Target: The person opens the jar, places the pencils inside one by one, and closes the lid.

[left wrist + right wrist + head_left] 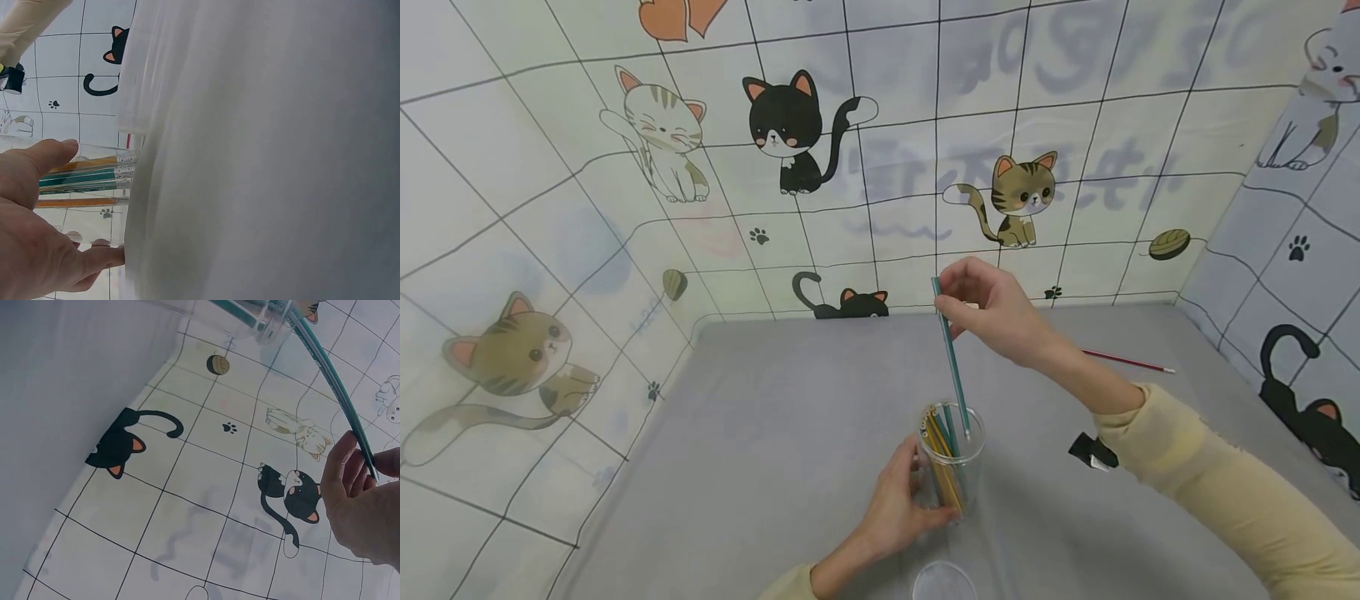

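A clear cup (972, 483) stands upright on the grey table, with several yellow and teal pencils (946, 471) leaning inside. My left hand (895, 512) grips the cup low down, thumb on the near side; in the left wrist view that hand (37, 225) wraps the cup (94, 231), and the pencils' metal-banded ends sit at its base. Above the cup, my right hand (988, 312) pinches a teal pencil (952, 358) near its upper end. The pencil's lower end is within the cup's mouth. The right wrist view shows the same pencil (331, 378) between thumb and fingers.
A red pencil (1127, 361) lies at the back right, partly behind my right forearm. Nearer, a small black item (1092, 452) with a white patch lies beside the sleeve. A clear round object (943, 582) stands at the front edge of view. Cat-print cloth walls (895, 167) surround the table.
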The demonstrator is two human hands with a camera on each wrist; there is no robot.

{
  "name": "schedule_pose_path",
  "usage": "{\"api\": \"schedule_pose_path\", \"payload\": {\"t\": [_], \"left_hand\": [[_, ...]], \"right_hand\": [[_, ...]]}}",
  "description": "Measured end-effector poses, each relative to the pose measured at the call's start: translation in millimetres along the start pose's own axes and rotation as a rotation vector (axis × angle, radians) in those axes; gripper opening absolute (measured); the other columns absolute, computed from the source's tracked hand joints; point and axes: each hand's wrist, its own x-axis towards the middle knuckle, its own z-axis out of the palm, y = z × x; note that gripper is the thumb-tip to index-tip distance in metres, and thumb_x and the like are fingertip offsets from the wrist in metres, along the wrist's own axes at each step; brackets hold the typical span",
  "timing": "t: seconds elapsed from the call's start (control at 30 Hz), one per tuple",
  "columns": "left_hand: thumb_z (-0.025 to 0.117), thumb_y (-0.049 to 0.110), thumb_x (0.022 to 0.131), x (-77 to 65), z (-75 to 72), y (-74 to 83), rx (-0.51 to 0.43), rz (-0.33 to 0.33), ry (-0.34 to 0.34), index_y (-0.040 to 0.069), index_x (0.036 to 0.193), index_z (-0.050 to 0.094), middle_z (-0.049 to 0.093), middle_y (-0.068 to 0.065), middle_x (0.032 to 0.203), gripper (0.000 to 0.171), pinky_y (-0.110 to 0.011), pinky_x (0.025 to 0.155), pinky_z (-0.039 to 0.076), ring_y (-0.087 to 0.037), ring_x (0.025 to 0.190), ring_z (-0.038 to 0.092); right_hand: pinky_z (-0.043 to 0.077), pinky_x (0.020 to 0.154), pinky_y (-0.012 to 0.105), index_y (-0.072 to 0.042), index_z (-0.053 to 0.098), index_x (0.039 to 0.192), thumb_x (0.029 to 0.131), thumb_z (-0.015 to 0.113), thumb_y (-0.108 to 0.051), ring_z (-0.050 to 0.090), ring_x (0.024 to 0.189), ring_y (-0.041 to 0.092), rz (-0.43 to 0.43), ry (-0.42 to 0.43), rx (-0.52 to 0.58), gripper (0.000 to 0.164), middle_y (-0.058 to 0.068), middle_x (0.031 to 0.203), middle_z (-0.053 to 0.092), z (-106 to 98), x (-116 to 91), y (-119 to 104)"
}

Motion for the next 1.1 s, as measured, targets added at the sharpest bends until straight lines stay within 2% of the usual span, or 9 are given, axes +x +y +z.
{"api": "schedule_pose_path", "payload": {"t": [0.53, 0.83, 1.1], "left_hand": [[0.091, 0.013, 0.072, -0.3, -0.4, 0.5, -0.018, -0.014, -0.013, 0.016, 0.143, 0.041, 0.052, 0.0, 0.131, 0.088, -0.033, 0.09, 0.053, -0.023, 0.116, 0.055], [0.09, 0.013, 0.073, 0.7, -0.9, -0.4, -0.047, -0.001, -0.026, 0.016, 0.144, 0.04, 0.051, -0.001, 0.13, 0.088, -0.035, 0.091, 0.053, -0.024, 0.117, 0.054], [0.09, 0.011, 0.074, -0.3, -1.3, 0.7, -0.057, -0.017, -0.03, 0.015, 0.146, 0.038, 0.05, -0.001, 0.131, 0.089, -0.035, 0.092, 0.052, -0.024, 0.117, 0.053]], "right_hand": [[0.059, 0.067, 0.037, 0.005, 0.054, 0.112, 0.096, 0.061, 0.0, 0.06, 0.081, 0.023, 0.067, -0.091, 0.013, 0.018, 0.02, 0.094, 0.059, 13, -12, 19], [0.06, 0.066, 0.041, 0.0, 0.057, 0.11, 0.095, 0.062, 0.002, 0.062, 0.081, 0.025, 0.023, -0.182, 0.028, 0.016, 0.015, 0.093, 0.061, 19, -20, 20], [0.06, 0.065, 0.042, 0.002, 0.057, 0.106, 0.093, 0.062, 0.006, 0.061, 0.081, 0.024, -0.032, -0.266, 0.054, 0.014, 0.014, 0.092, 0.059, 24, -23, 22]]}}
